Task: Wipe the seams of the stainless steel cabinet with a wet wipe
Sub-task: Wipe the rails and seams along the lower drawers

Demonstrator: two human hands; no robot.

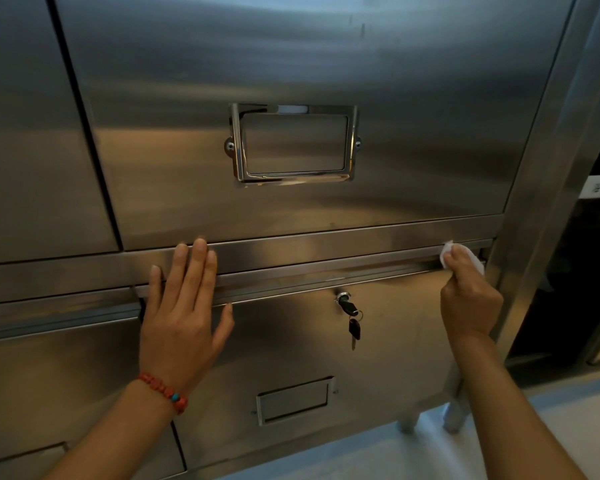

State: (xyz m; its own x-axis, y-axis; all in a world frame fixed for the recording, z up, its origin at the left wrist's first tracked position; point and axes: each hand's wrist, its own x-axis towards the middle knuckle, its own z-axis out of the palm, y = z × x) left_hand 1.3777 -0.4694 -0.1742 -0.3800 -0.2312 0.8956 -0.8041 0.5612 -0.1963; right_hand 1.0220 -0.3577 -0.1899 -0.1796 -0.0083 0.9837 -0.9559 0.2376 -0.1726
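Here, pinched in the right hand (470, 299): a white wet wipe (465, 253), pressed into the horizontal seam (326, 263) above the keyed drawer (326, 341), far right of the lock (343, 297), at that drawer's upper right corner. Fingers curled round the wipe. Left of the lock: the left hand (182, 323), flat and spread against the stainless steel cabinet (395, 81), fingertips across the same seam, holding nothing. A red beaded bracelet (163, 393) at that wrist. Hanging from the lock: a black-headed key (354, 330). Above the lock: a chrome label holder (293, 143). Below it: a second, duller label frame (295, 400).
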